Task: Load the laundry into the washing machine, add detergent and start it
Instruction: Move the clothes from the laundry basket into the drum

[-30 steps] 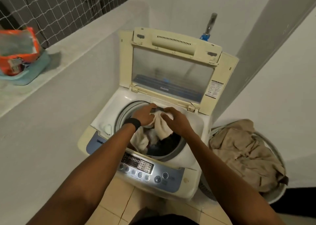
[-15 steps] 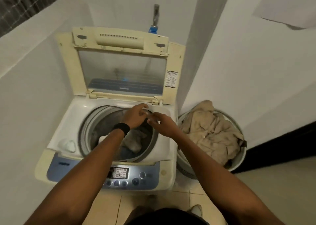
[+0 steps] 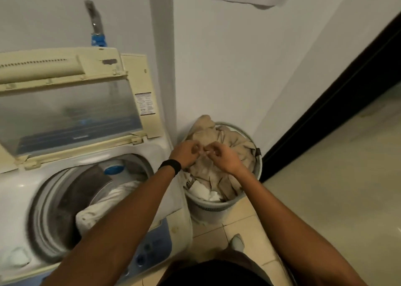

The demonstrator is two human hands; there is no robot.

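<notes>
Midway through the load: my left hand (image 3: 186,153) and right hand (image 3: 223,157) meet over the laundry basket (image 3: 208,209) at centre frame. My fingers are curled inward and nearly touching above a beige garment (image 3: 208,133) heaped to the rim. Motion blur keeps me from telling whether they have cloth pinched or hang just over it.

To the left, the washing machine (image 3: 19,190) stands with its lid (image 3: 65,107) propped upright. A white piece (image 3: 104,207) lies in the drum, lower left.

By my reckoning the loading is partly done. The beige garment and a white item (image 3: 204,192) beneath it, at the basket's near edge, are left to go across. No detergent shows anywhere in frame, so that step looks ahead of me. So do dropping the lid and pressing a button on the blue control panel (image 3: 152,248) at the bottom of the frame.
</notes>
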